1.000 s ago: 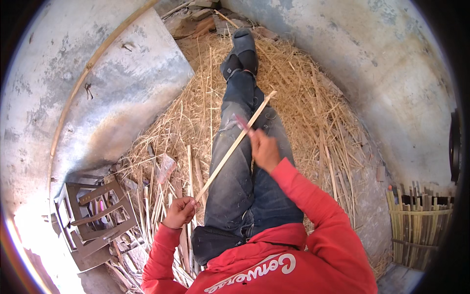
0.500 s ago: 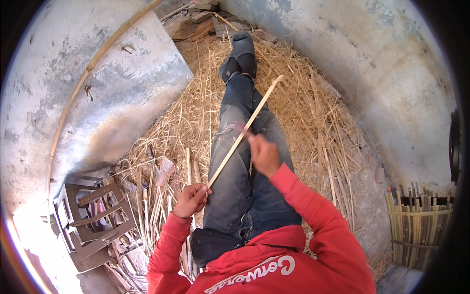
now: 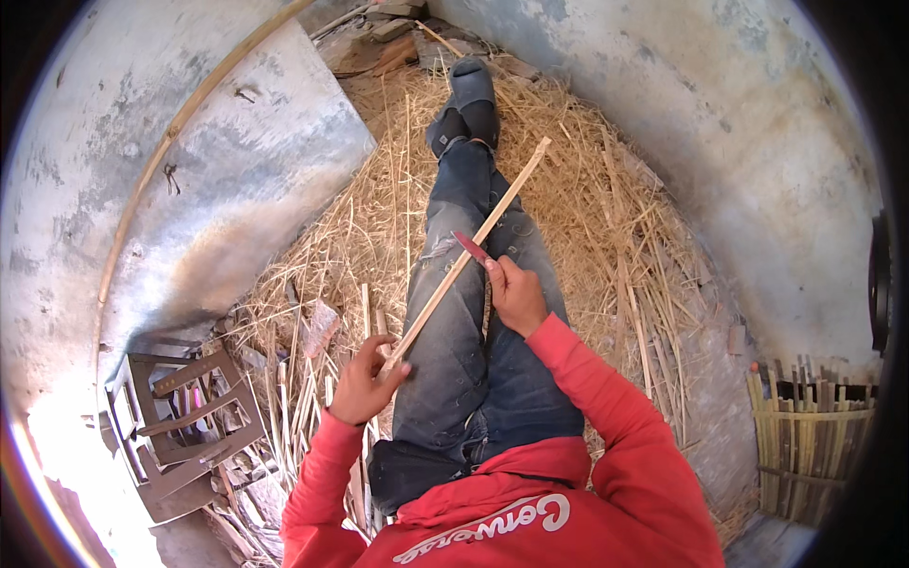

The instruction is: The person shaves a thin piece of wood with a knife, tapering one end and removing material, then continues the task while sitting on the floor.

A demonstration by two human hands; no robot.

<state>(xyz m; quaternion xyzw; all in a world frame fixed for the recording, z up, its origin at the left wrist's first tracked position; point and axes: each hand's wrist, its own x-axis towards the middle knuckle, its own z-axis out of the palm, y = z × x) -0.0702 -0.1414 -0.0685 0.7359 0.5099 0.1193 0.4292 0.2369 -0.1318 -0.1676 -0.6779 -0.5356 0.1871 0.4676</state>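
A long pale bamboo strip (image 3: pixel 507 197) lies slantwise across my outstretched legs, its near end at my left hand (image 3: pixel 365 383). The thumb and fingers of that hand are around this end in a loose hold. In my right hand (image 3: pixel 516 298) is a slim red knife (image 3: pixel 471 248), its tip pointing away to the left. The knife crosses the strip near the middle, above my knees; whether its edge touches the wood cannot be made out. My right fingers are wrapped round its near end and hide it.
Straw and shavings (image 3: pixel 587 189) cover the floor around my legs. More thin strips (image 3: pixel 284 417) lie at my left, beside a brown slatted wooden frame (image 3: pixel 194 417). A basket of upright slats (image 3: pixel 814 435) stands at right. Against the left wall leans a long curved pole (image 3: pixel 151 161).
My left fingers have loosened and spread from a tight pinch on the strip's end. The strip has turned slightly about its length. My right hand's quick motion has slowed, and the knife now shows plainly.
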